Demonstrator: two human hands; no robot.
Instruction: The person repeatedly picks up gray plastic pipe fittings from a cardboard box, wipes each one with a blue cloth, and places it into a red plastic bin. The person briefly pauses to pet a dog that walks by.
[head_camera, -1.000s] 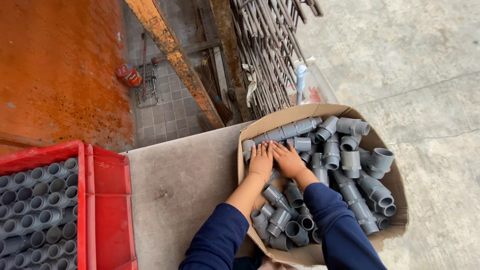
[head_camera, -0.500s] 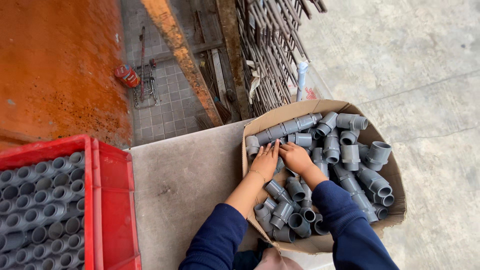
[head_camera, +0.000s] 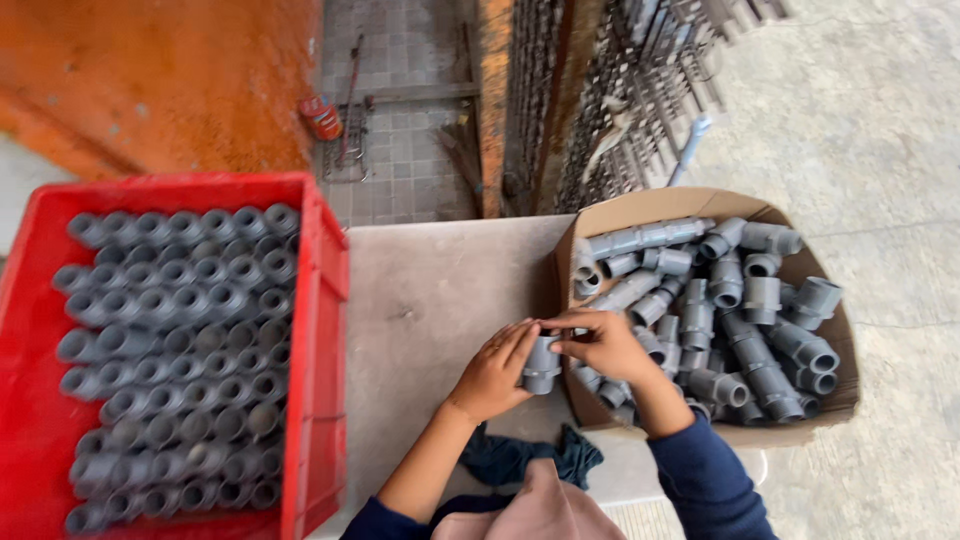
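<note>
From your head camera, your left hand (head_camera: 493, 372) and your right hand (head_camera: 600, 345) meet over the bare grey desk (head_camera: 430, 290), just at the left edge of the open brown cardboard box (head_camera: 840, 400). Between them sits one short grey plastic pipe fitting (head_camera: 542, 363): the left grip is curled round its left side, the right grip is pinched on its upper end, so both are clenched on the same piece. It is held above the desk, touching neither the box nor the crate. The box is loaded with loose grey plastic fittings (head_camera: 740, 320), tumbled at all angles. To your left the red plastic crate (head_camera: 315, 330) holds rows of grey fittings (head_camera: 180, 340) packed side by side with open ends up, reaching nearly to all its walls. A dark blue-green cloth (head_camera: 520, 460) lies on the desk near your forearms. Judging from this, the crate looks close to full, while the box has plenty left, so much sorting appears to remain. Compared with a second ago, your hands have come out of the box, where both were pressed down among the loose fittings, and now carry a single piece over the desk; your view has also swung left, bringing the whole crate into sight.
</note>
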